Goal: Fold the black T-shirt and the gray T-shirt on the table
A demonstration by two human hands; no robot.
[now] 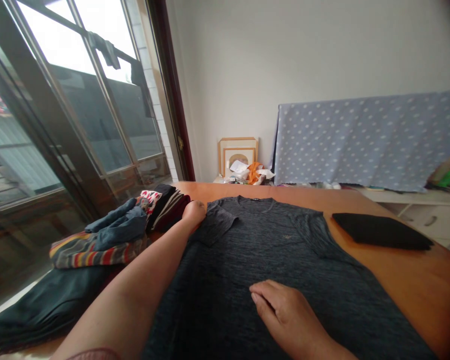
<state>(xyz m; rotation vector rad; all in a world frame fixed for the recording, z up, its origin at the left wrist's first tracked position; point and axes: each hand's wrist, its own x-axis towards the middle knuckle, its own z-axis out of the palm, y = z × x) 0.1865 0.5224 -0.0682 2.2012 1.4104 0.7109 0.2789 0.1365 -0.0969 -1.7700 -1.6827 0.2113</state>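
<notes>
A dark grey short-sleeved T-shirt [255,250] lies spread front side up, with its collar at the far end. My left hand [195,212] reaches out to the sleeve on the left, its fingers closed at the shirt's edge there. That sleeve is folded inward over the shirt and shows a lighter grey inside. Over the lower middle of the shirt is my right hand [279,305], fingers together and loosely curled, thumb alongside. The cloth beneath it looks flat, with no pinched fold visible.
The shirt lies on a brown wooden table [345,200]. A folded black garment [380,231] sits at right. Stacked clothes [105,245] line the left side, by the glass door [108,100]. Behind are picture frames [238,150] and a polka-dot cloth [360,140].
</notes>
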